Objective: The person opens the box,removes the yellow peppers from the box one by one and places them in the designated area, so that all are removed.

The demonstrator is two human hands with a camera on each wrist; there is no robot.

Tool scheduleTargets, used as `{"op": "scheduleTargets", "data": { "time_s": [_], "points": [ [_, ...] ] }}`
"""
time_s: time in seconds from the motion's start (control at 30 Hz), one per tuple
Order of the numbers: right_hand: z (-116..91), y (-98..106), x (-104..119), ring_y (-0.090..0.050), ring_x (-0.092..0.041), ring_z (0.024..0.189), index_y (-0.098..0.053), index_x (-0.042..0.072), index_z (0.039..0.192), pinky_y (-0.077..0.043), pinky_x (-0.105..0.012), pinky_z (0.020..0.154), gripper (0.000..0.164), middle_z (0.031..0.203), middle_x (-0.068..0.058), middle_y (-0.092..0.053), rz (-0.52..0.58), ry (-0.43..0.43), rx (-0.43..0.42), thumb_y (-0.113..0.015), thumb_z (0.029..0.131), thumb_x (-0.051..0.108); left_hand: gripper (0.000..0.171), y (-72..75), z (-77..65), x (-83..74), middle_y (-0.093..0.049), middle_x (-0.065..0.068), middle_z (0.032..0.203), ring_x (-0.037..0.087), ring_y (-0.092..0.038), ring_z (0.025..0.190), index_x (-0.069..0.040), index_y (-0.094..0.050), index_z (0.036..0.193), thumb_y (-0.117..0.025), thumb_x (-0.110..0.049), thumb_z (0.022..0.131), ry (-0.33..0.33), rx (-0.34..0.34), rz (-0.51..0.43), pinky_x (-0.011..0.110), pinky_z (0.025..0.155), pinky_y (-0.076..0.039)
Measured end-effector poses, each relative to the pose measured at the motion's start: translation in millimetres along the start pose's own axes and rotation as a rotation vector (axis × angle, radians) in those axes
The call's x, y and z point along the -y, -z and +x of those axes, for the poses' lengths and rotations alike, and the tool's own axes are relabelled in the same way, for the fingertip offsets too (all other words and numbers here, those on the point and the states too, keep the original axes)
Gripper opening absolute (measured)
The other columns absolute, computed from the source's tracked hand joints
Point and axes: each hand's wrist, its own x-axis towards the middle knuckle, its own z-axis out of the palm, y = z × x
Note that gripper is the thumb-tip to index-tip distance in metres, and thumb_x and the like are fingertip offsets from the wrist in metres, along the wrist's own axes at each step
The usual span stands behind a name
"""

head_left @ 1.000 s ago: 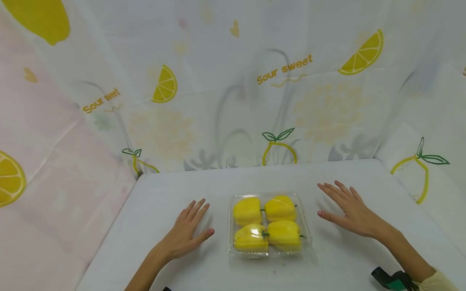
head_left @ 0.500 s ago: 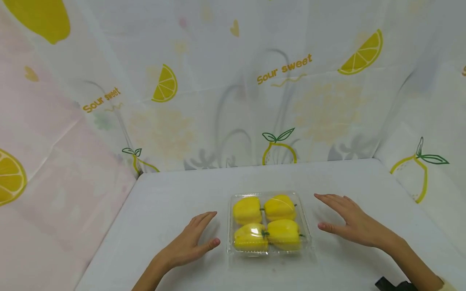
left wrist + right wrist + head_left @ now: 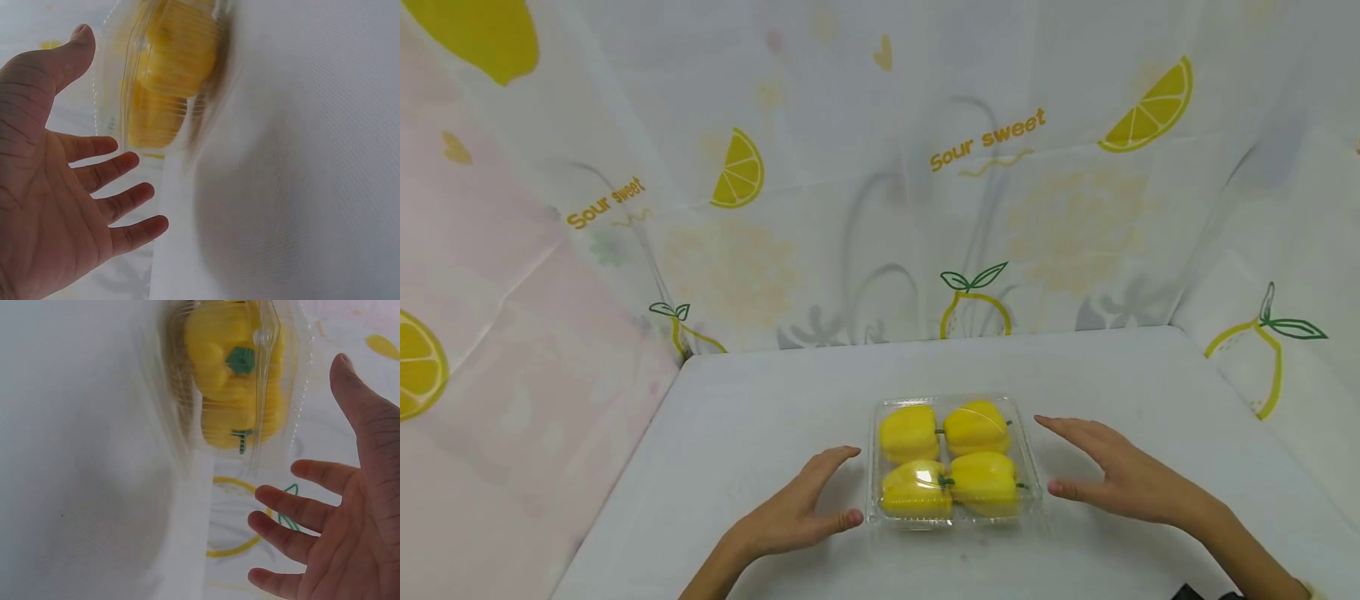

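A clear plastic clamshell box (image 3: 951,523) with its lid down stands on the white table, holding several yellow bell peppers (image 3: 985,483) with green stems. My left hand (image 3: 793,512) is just left of the box, thumb and fingers spread, fingertips close to its side. On the other side, my right hand (image 3: 1120,475) is held a little way off, its fingers straight and pointing at the box. The left wrist view has the left palm (image 3: 56,212) facing the box wall, nothing in it. In the right wrist view the right palm (image 3: 350,544) is likewise bare.
The white table (image 3: 775,383) runs back to a hanging cloth (image 3: 850,167) printed with lemons and lettering. More of this cloth closes off the left and right sides. A dark strap piece shows by the right wrist at the bottom edge.
Both hands have come down and inward toward the box, the left one moving right and the right one moving left. The box has stayed in place.
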Motion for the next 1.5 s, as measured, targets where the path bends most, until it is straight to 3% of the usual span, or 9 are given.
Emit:
{"op": "scheduleTargets", "data": {
  "time_s": [0.27, 0.5, 0.97, 1.23, 1.5],
  "points": [
    [-3, -7, 3, -0.049, -0.019, 0.128, -0.042, 0.026, 0.149, -0.046, -0.049, 0.095, 0.075, 0.145, 0.011, -0.047, -0.012, 0.006, 0.023, -0.071, 0.085, 0.054, 0.08, -1.7, 1.0, -0.4, -0.039, -0.005, 0.148, 0.019, -0.036, 0.137, -0.015, -0.038, 0.147, -0.075, -0.049, 0.085, -0.042, 0.02, -0.059, 0.053, 0.106, -0.035],
    [-2, -11, 4, -0.051, -0.02, 0.127, -0.044, 0.02, 0.148, -0.047, -0.046, 0.095, 0.076, 0.145, 0.007, -0.048, 0.003, 0.05, 0.052, -0.07, 0.085, 0.055, 0.079, -6.8, 4.2, 0.7, -0.046, -0.002, 0.142, 0.02, -0.043, 0.131, -0.013, -0.041, 0.143, -0.081, -0.042, 0.081, -0.112, 0.003, -0.088, 0.047, 0.101, -0.043],
    [-2, -18, 4, -0.06, -0.013, 0.11, -0.042, 0.011, 0.149, -0.052, -0.039, 0.088, 0.076, 0.129, 0.005, -0.06, 0.101, 0.033, 0.112, -0.068, 0.089, 0.051, 0.077, -14.4, 7.3, 1.0, -0.053, -0.003, 0.134, 0.023, -0.05, 0.124, -0.011, -0.044, 0.138, -0.084, -0.039, 0.078, -0.088, -0.019, -0.138, 0.041, 0.096, -0.047],
    [-2, -19, 3, -0.061, -0.009, 0.106, -0.039, 0.005, 0.149, -0.053, -0.036, 0.087, 0.076, 0.131, -0.004, -0.06, 0.195, 0.095, 0.134, -0.072, 0.09, 0.04, 0.075, -17.8, 8.4, 0.1, -0.053, -0.004, 0.13, 0.019, -0.052, 0.12, -0.01, -0.043, 0.136, -0.086, -0.032, 0.078, -0.099, -0.023, -0.172, 0.038, 0.092, -0.05],
    [-1, -19, 2, -0.062, -0.009, 0.104, -0.039, 0.001, 0.148, -0.053, -0.034, 0.086, 0.077, 0.13, -0.006, -0.059, 0.238, 0.092, 0.157, -0.072, 0.09, 0.038, 0.07, -21.3, 8.2, 1.1, -0.055, 0.002, 0.124, 0.02, -0.056, 0.111, -0.008, -0.044, 0.132, -0.086, -0.021, 0.078, -0.119, -0.031, -0.289, 0.036, 0.088, -0.052]
  ]
}}
